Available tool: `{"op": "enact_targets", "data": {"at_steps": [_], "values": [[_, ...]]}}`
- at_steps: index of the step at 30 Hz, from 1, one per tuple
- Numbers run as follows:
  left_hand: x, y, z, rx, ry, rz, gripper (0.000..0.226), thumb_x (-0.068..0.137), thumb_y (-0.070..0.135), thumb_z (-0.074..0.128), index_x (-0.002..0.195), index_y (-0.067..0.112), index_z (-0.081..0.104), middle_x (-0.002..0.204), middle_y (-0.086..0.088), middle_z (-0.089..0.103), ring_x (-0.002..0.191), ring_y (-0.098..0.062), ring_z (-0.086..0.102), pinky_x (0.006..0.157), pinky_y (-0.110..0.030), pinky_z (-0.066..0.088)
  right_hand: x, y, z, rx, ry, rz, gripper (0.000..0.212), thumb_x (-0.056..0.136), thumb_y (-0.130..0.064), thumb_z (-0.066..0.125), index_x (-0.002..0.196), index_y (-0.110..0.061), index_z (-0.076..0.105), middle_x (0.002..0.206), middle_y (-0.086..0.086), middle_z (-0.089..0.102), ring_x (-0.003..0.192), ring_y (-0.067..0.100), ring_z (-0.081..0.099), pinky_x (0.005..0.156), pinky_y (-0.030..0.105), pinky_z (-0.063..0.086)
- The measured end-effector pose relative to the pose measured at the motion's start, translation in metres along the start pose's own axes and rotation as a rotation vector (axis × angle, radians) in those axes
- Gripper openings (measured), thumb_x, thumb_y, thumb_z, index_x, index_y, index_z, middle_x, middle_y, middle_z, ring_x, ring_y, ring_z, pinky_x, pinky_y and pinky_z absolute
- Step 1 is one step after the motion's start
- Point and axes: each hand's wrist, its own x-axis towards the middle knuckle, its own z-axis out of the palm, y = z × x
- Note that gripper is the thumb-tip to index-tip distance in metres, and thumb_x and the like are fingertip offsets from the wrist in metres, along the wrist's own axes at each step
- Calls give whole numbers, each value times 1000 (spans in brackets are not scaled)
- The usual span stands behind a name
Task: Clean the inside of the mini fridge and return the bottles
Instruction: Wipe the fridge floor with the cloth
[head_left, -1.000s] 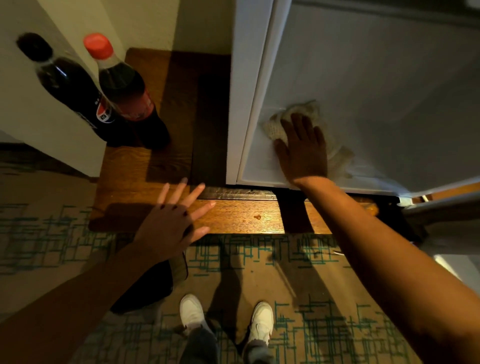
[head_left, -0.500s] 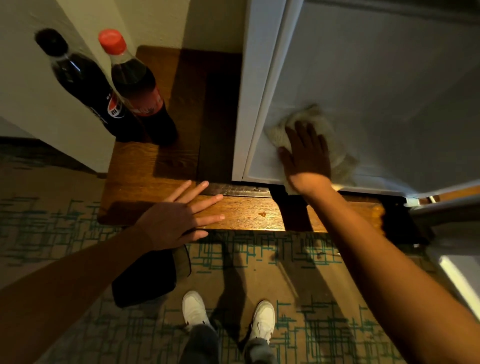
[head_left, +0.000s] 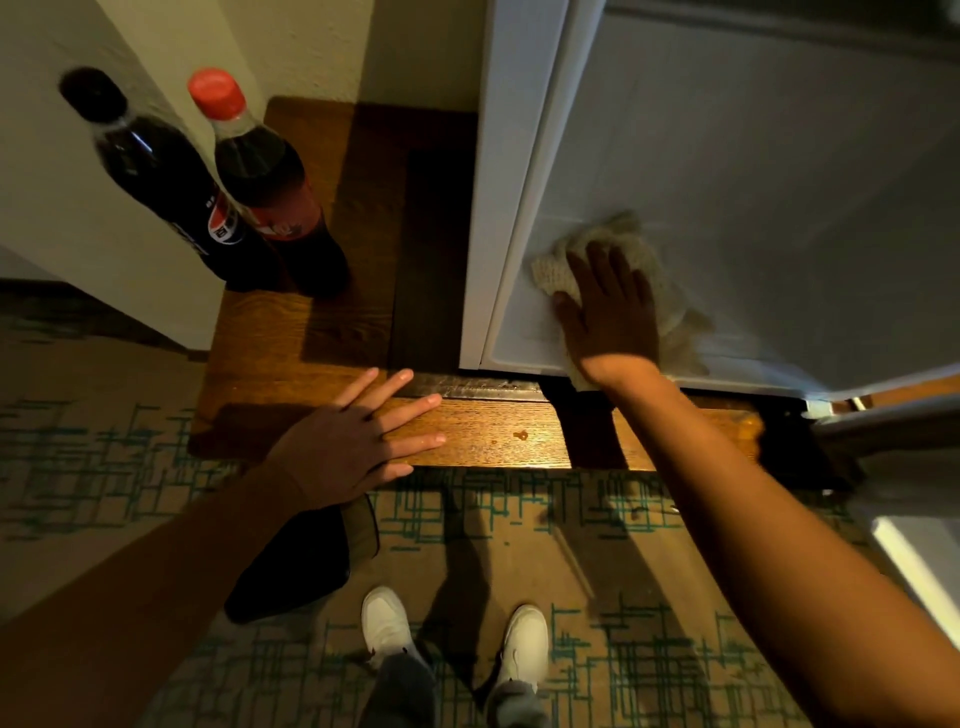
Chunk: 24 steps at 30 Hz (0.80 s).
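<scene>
You see a dim, warm-lit room with light falling from the left. Your arms throw hard dark shadows across the wooden ledge (head_left: 483, 431) and carpet (head_left: 597, 571). The fridge (head_left: 753, 182) interior looks grey and soft. Straight edges bow near the frame's borders.

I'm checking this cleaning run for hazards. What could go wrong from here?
The two bottles stand close together on the wooden ledge; a swing of the left hand could topple them. The cloth under the right hand overhangs the fridge floor's front edge and might slip out.
</scene>
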Motion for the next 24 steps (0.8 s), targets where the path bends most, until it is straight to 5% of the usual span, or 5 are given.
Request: {"op": "enact_targets", "data": {"at_steps": [12, 15, 19, 22, 24], "values": [[2, 1, 1, 22, -50, -29, 52, 102, 55, 33, 153, 45, 25, 166, -1, 20, 153, -37, 13, 120, -59, 22, -53, -15, -1, 135, -40, -190, 50, 95, -29, 47, 143, -19, 50, 153, 9, 44, 147, 28, 31, 119, 45, 21], [2, 1, 0, 36, -44, -21, 53, 102, 55, 35, 153, 44, 26, 166, -2, 21, 153, -38, 16, 119, -59, 23, -78, -21, -4, 144, -60, -129, 33, 94, -32, 48, 119, -18, 65, 108, 14, 71, 105, 34, 64, 88, 46, 47], [2, 2, -1, 34, -37, -25, 53, 101, 55, 38, 152, 44, 27, 166, -2, 21, 152, -38, 18, 118, -60, 26, -77, -26, -15, 383, 42, 34, 27, 92, -37, 43, 78, -21, 59, 69, 3, 58, 66, 25, 54, 63, 34, 34], [2, 1, -1, 27, -16, -20, 54, 101, 55, 40, 152, 44, 28, 167, -1, 19, 153, -37, 16, 118, -60, 26, -49, -29, -26, 613, 232, 152, 28, 97, -23, 52, 121, -16, 67, 107, 2, 70, 96, 14, 63, 86, 29, 50], [0, 1, 3, 14, 7, -16, 54, 101, 54, 41, 153, 42, 30, 167, -2, 20, 153, -38, 17, 117, -61, 28, -25, -31, -25, 689, 357, 153, 36, 97, -16, 57, 132, -16, 62, 129, 2, 65, 118, 11, 59, 105, 25, 44]]}}
